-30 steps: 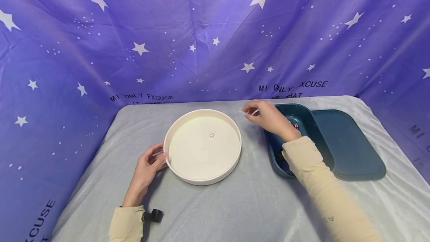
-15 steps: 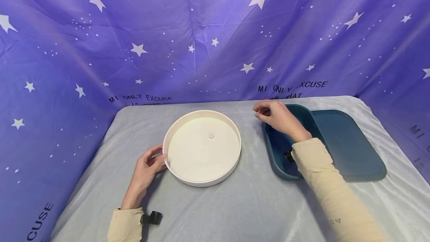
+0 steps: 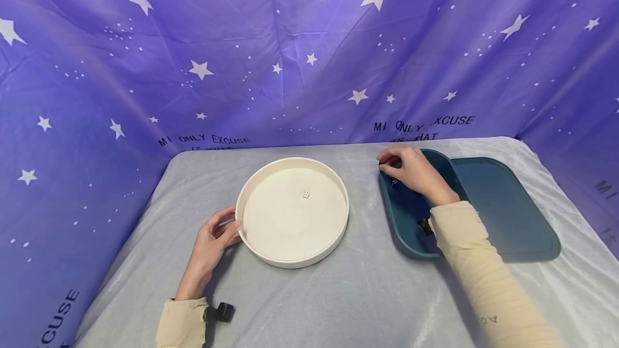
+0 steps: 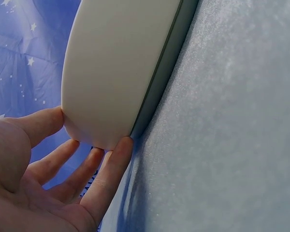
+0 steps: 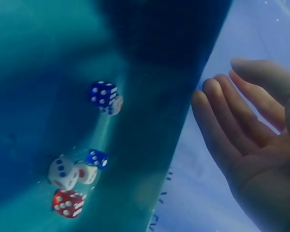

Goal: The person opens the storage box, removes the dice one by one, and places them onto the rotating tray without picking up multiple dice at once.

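Observation:
My left hand holds the side of a round cream tray with a raised rim; in the left wrist view the thumb is at the rim and the fingertips are on the outer wall. One white die lies inside the tray. My right hand is over the far left edge of a dark teal box, fingers loosely bent and nothing seen between them. Inside the box, the right wrist view shows a dark blue die, a smaller blue die, a red die and several white dice.
A flat teal lid lies against the right side of the box. A pale grey cloth covers the table. Behind it hangs a purple curtain with white stars.
My right hand has moved right, from between the tray and the box to above the box's far left edge. The left hand stays at the tray.

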